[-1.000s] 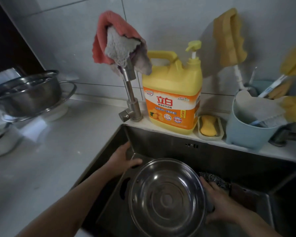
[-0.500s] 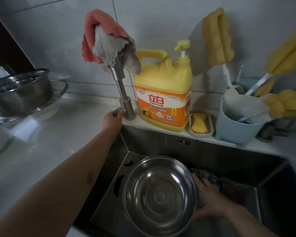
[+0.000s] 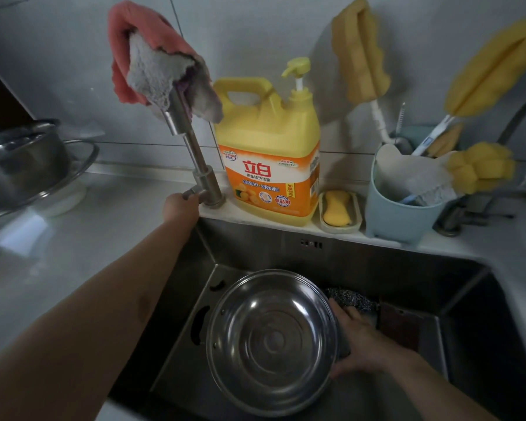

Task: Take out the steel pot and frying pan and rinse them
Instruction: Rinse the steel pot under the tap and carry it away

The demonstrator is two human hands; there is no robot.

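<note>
A steel pot is held tilted in the sink, gripped at its right rim by the right hand, whose fingers are curled round the edge, with a steel scourer lying just behind that hand. The tap handle at the base of the tap is grasped by the left hand, fingers closed on it, while a pink and grey cloth is draped over the tap's top. A yellow detergent jug, a soap dish and a blue tub of sponges are lined up on the ledge behind, and steel bowls are stacked at far left
</note>
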